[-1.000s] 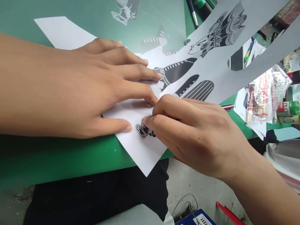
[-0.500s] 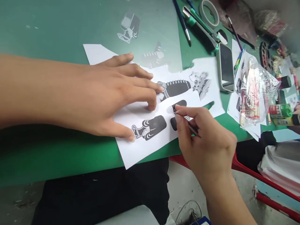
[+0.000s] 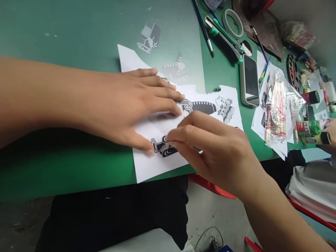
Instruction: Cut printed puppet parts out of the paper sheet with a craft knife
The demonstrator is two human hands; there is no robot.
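A white paper sheet with black printed figures lies on the green table mat. My left hand rests flat on it, fingers spread, the thumb beside the lower-left printed figure. Pinched in my right hand is a slim craft knife, mostly hidden by the fingers. Its tip is covered too, close to that same figure. Above my right hand show a long black printed shape and a small printed character. The paper's upper edge is cut unevenly.
A phone, a green-black utility knife, a paintbrush and a tape roll lie to the right. Beyond are plastic-wrapped sticks and paint bottles. Another person's hand shows at the right edge.
My right hand has moved left with the craft knife, from the middle shapes to the lower-left figure. The paper has turned slightly clockwise, and my left hand stays spread on it.
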